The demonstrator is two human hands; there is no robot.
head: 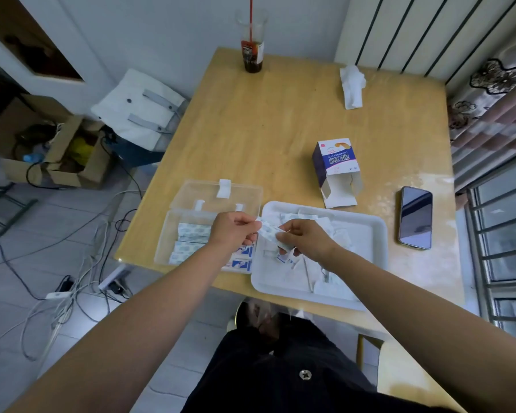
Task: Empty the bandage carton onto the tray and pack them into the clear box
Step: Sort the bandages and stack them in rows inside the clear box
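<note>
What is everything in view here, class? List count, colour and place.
table: one, light wood, centre
clear box: one, transparent, lid open, near left
tray: one, white, right of box
bandages: many, white-blue, in box and tray
carton: one, white-purple, open, behind tray
phone: one, dark, right of tray
cup: one, clear, red straw, far edge
tissue: one, white, far right
left grip: one, bare, pinching bandages
right grip: one, bare, pinching bandages

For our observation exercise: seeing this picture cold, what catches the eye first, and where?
The left hand and right hand pinch a bandage strip above the left edge of the white tray, beside the clear box. Behind the tray lies the opened bandage carton; right of the tray, a phone.
</note>
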